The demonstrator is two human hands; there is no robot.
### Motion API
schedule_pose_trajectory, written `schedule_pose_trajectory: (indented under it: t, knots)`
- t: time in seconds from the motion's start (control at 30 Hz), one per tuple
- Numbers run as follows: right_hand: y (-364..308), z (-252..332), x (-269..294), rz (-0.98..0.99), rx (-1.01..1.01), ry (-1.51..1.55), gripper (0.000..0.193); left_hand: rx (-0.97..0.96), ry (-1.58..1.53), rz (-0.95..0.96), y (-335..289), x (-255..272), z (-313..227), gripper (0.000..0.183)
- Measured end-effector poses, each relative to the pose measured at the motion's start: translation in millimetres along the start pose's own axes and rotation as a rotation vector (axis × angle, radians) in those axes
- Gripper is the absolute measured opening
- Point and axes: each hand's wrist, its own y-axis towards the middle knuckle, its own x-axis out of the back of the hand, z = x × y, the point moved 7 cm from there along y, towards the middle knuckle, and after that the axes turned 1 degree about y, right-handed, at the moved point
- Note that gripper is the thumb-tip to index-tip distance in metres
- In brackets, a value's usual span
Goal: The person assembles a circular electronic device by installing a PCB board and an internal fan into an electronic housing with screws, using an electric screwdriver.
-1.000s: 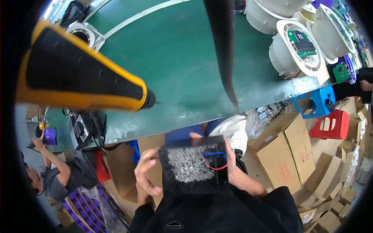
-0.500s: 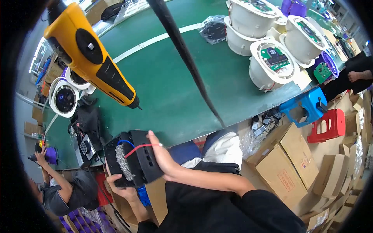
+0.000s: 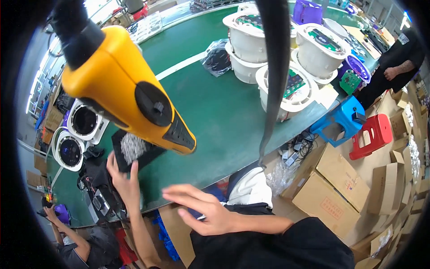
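A black block-shaped case (image 3: pixel 150 158) with a grey, bristly patch (image 3: pixel 133 148) lies on the green bench, partly hidden behind the hanging yellow electric screwdriver (image 3: pixel 134 89). At the case's near edge is my left hand (image 3: pixel 126 186), its fingers and thumb gripping the edge. My right hand (image 3: pixel 204 210) hovers apart from the case, near the bench's front edge, with fingers stretched out and slightly smeared by motion. Beside its thumb shows a small white bit that I cannot make out. The red and blue wires are out of sight.
White housings with circuit boards (image 3: pixel 286 92) stand stacked at the right of the green bench (image 3: pixel 215 148). More white units (image 3: pixel 70 150) stand at left. A dark strap (image 3: pixel 274 67) hangs in front. Cardboard boxes (image 3: pixel 329 193), a blue stool (image 3: pixel 342 119) and red stool (image 3: pixel 374 134) stand right; co-workers are at both sides.
The black case has gone from both hands near my body to farther up on the bench. My right hand has let go of it. The screwdriver appears larger and covers part of the case.
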Motion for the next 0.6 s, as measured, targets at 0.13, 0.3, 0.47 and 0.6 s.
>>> schedule_pose_trajectory:
  t: [0.13, 0.3, 0.47, 0.6]
  knots:
    - [-13, 29, 33, 0.008, 0.07, 0.043, 0.031, -0.247, 0.263, 0.274, 72, -72, -4, 0.057]
    - [-11, 61, 160, -0.503, 0.324, 0.164, 0.016, -0.438, 0.044, 0.195, 117, -138, -94, 0.063]
    - [85, 95, 177, -0.249, 0.216, -0.254, 0.038, -0.369, -0.181, 0.4, 156, -202, -214, 0.042]
    - [130, 79, 127, 0.272, 0.261, -0.273, 0.077, -0.119, -0.241, 0.708, 183, -308, -248, 0.057]
